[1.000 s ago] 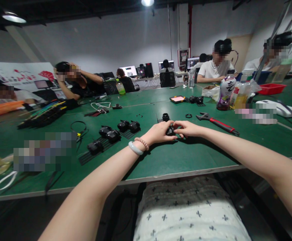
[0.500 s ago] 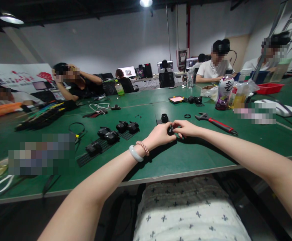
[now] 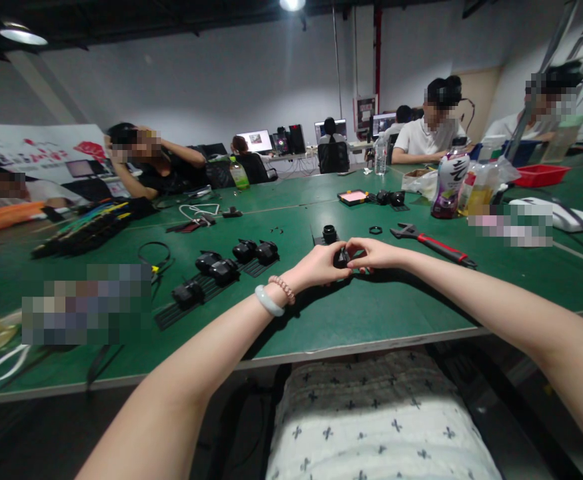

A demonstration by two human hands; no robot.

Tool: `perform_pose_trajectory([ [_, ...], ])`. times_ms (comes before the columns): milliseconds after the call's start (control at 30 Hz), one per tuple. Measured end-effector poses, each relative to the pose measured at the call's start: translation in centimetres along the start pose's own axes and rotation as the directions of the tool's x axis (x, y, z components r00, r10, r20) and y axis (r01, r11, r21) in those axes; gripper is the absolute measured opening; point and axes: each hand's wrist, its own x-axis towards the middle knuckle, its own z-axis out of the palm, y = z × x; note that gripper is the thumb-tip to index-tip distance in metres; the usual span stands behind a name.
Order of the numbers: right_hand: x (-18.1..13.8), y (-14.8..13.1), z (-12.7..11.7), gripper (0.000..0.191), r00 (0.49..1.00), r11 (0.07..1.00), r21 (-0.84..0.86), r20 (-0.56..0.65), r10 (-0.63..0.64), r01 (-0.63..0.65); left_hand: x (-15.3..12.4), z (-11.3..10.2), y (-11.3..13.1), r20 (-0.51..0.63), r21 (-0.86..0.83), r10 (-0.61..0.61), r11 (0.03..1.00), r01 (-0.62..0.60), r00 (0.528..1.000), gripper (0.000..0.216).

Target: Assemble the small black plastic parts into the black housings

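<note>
Head view, desk: green desk (image 3: 396, 307), near edge running in front of the person's lap.
Black part: small black part (image 3: 341, 257) between the two hands, mid-desk, nearer the near edge than the far edge; shape mostly hidden by fingers.
Left hand: left hand (image 3: 321, 263) curled, thumb and fingers bent round the part; part sits at its fingertips, on its right.
Right hand: right hand (image 3: 375, 255) half-curled, thumb and fingertips pinched on the part's right side; part just off its left end.
Lens-like piece: black cylinder (image 3: 329, 232) upright, just beyond left hand, toward far edge.
Ring: black ring (image 3: 375, 230) flat, beyond right hand.
Wrench: red-handled wrench (image 3: 436, 245) right of right hand, handle slanting toward near edge.
Black assemblies: row of black assemblies (image 3: 223, 270) left of left hand, lying toward the near-left corner.
</note>
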Motion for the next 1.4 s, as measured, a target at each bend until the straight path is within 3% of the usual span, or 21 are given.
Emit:
perform_pose_trajectory([
  [233,0.13,0.0,-0.02,0.038,0.999,1.0,-0.023,0.035,-0.007,0.007,0.13,-0.29,-0.14,0.028,0.053,0.069,0.996,-0.071,0.997,0.053],
  [567,0.52,0.57,-0.01,0.046,0.984,0.986,-0.002,0.058,0.169,-0.17,0.23,-0.36,-0.58,0.044,0.078,0.056,0.995,-0.06,0.997,0.064],
  [967,0.22,0.84,-0.59,0.039,0.991,0.94,0.319,0.095,0.097,-0.122,0.09,-0.67,0.08,0.073,0.038,0.087,0.995,-0.09,0.994,0.057],
  [1400,0.3,0.55,-0.43,0.035,0.989,0.944,0.301,0.097,0.111,-0.136,-0.05,-0.57,0.05,0.071,0.049,0.085,0.995,-0.088,0.994,0.056],
])
